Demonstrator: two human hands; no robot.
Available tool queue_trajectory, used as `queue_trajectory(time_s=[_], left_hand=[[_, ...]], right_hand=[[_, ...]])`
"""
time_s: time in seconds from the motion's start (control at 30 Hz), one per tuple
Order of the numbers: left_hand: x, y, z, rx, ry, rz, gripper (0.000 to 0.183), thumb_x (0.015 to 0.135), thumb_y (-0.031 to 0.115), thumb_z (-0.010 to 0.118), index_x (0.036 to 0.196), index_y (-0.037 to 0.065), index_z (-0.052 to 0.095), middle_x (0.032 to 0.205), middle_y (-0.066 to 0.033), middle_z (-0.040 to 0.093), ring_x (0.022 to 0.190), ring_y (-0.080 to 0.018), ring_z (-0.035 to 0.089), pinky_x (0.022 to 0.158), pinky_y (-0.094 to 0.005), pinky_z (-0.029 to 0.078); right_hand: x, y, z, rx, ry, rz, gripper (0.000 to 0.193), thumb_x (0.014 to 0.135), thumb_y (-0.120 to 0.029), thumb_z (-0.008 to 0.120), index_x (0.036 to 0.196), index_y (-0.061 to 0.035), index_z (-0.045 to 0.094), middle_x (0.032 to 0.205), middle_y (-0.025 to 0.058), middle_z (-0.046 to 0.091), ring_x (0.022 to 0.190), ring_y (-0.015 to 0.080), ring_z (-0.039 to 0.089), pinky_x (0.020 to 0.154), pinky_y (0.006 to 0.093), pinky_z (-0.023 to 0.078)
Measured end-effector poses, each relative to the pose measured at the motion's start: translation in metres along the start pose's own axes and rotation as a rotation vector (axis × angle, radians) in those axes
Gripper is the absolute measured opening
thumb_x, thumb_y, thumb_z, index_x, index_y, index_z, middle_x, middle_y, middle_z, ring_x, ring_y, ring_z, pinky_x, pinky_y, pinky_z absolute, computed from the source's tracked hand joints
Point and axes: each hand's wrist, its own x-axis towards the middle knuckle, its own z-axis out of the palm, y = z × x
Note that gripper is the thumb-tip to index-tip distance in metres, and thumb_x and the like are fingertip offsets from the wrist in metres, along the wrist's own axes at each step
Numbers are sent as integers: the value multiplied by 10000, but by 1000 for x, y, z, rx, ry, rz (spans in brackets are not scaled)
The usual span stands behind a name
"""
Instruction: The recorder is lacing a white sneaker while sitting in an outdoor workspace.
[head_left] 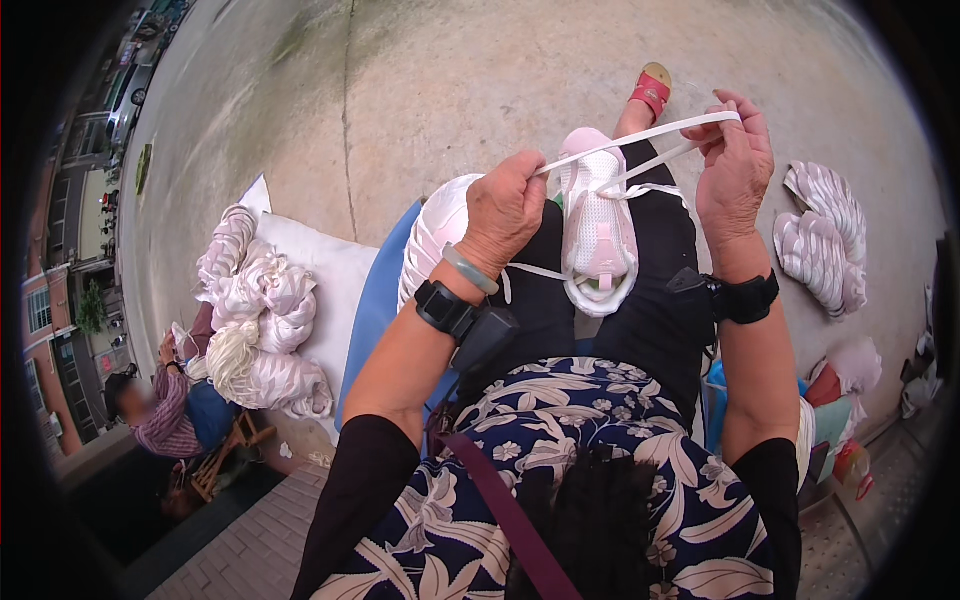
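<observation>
Across my thighs lies a pink and white shoe upper (600,235), its rounded toe pointing away from me and its heel opening nearest my body. A white shoelace (650,131) is stretched taut above it between my two hands. My left hand (505,205) is closed on the lace beside the upper's left edge. Raised at the right, my right hand (737,165) pinches the lace, which loops over its fingers and runs back down to the upper. Loose lace ends trail on both sides of the upper. Another pale pink piece (435,235) sits partly behind my left wrist.
Bundles of pink and white uppers (265,300) rest on a white sheet (345,285) at the left, with a hank of cream laces (232,360). More uppers (820,240) lie on the concrete at the right. A seated person (165,410) is at the far left.
</observation>
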Motion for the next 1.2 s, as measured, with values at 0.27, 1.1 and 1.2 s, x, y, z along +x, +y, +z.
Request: queue_trajectory(time_s=[0.27, 1.1, 1.2], left_hand=[[-6, -14, 4, 48, -81, 87, 76, 816, 72, 574, 880, 36, 591, 669, -147, 567, 593, -288, 581, 530, -322, 447], [-13, -34, 63, -402, -118, -616, 102, 768, 64, 515, 806, -14, 569, 607, -89, 562, 581, -114, 512, 545, -286, 436], [-13, -32, 65, -436, -132, -621, 99, 769, 68, 531, 806, -18, 566, 612, -63, 576, 559, -92, 508, 509, -268, 431]], right_hand=[[23, -25, -58, 135, 167, -50, 222, 850, -34, 402, 1053, 37, 455, 688, 64, 487, 566, 136, 449, 593, 296, 452], [8, 27, -135, -101, 337, 246, 228, 785, -25, 429, 993, 35, 499, 634, 20, 426, 501, 102, 400, 475, 252, 371], [6, 34, -140, -128, 350, 281, 217, 783, -32, 434, 979, 28, 505, 622, 15, 428, 496, 97, 409, 465, 243, 377]])
